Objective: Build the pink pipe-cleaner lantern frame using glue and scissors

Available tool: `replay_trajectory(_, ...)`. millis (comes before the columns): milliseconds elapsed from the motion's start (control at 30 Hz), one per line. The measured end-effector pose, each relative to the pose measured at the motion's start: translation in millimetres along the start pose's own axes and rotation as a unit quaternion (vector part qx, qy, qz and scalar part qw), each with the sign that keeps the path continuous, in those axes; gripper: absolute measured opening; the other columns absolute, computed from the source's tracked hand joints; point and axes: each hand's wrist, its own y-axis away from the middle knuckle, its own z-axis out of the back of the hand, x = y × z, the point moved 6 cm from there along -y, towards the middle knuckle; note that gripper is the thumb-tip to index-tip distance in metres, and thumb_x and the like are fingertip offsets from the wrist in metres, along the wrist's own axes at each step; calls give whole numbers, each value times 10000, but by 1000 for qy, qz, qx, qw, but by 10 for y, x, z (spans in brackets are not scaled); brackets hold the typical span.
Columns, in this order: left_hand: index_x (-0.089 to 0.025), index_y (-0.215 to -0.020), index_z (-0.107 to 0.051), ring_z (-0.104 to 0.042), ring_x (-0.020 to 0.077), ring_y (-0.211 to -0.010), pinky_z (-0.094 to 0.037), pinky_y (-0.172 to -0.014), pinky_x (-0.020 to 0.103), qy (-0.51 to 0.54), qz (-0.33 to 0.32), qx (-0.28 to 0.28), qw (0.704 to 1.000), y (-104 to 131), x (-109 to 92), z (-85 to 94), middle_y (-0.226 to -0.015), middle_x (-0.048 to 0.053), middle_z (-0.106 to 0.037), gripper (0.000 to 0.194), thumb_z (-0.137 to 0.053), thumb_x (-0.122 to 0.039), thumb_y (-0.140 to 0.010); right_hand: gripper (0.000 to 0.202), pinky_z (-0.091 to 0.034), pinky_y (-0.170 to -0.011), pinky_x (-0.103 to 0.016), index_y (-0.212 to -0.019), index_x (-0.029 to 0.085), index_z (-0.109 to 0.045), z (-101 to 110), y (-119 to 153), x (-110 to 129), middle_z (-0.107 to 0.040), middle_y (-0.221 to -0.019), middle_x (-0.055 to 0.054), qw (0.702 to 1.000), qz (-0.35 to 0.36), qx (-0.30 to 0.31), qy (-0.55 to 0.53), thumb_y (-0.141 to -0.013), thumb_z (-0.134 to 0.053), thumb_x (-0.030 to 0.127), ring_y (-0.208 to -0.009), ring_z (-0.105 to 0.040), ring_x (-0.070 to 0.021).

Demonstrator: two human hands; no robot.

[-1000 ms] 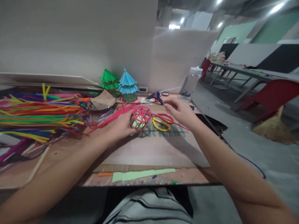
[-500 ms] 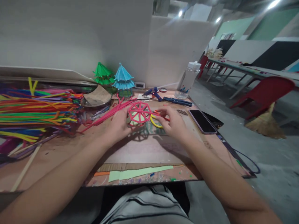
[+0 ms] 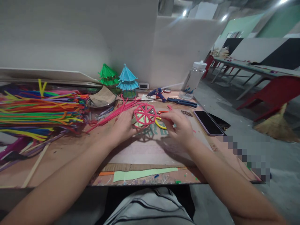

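Observation:
My left hand (image 3: 125,125) is closed on the left edge of a pink spoked frame (image 3: 145,115), eight-sided and apparently made of pipe cleaners. The frame is held tilted above a white board (image 3: 150,153), where its shadow falls. My right hand (image 3: 179,125) pinches a pink pipe cleaner piece (image 3: 161,116) at the frame's right side; whether that piece is joined to the frame I cannot tell. Below and between the hands, a yellow-and-orange-handled tool (image 3: 160,124), perhaps scissors, lies partly hidden. Long pink pipe cleaners (image 3: 112,115) lie behind my left hand.
Many coloured pipe cleaners (image 3: 42,109) fill the left side. At the back stand a green pagoda-like model (image 3: 107,75), a blue one (image 3: 127,81), a glue gun (image 3: 157,92), pliers (image 3: 182,102) and a water bottle (image 3: 193,81). A phone (image 3: 208,122) lies at right.
The whole view has shifted slightly, so things sit farther right. My right fingers have drawn back a little from the frame along the pink piece. My left hand keeps its hold.

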Motion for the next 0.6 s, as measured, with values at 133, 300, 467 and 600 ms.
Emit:
replay_trajectory(133, -172, -1409, -522, -543, 376, -1377, -431, -1170, 549, -10, -32, 3, 999, 2, -17, -17, -1448, 173, -603, 704, -817, -341, -793, 155, -466, -711, -350, -996, 229, -692, -31, 8, -52, -679, -837, -59, 1000, 10, 10, 16, -1017, -541, 199, -777, -610, -211)
replay_trajectory(300, -196, -1411, -510, -571, 376, -1349, -460, -1139, 540, -8, -47, 15, 999, -1, 22, -62, -1399, 158, -638, 710, -802, -374, -789, 141, -487, -765, -364, -1004, 234, -688, -83, 31, -157, -725, -919, -68, 999, -2, 27, 24, -1005, -552, 194, -845, -655, -226)
replay_trajectory(467, -202, -1473, -433, -562, 373, -1360, -460, -1140, 542, -21, -56, 3, 998, 30, 89, -92, -1458, 168, -594, 810, -797, -401, -777, 121, -482, -724, -350, -963, 235, -673, -97, 42, -228, -732, -897, -57, 999, -24, 31, 34, -976, -563, 185, -792, -645, -211)
replay_trajectory(600, -226, -1463, -468, -570, 373, -1357, -454, -1163, 534, -12, -50, -1, 999, 14, 17, -70, -1455, 136, -607, 795, -799, -447, -774, 100, -486, -691, -327, -968, 227, -653, -93, 51, -287, -731, -920, -59, 998, -59, 33, 18, -939, -573, 174, -768, -636, -198)
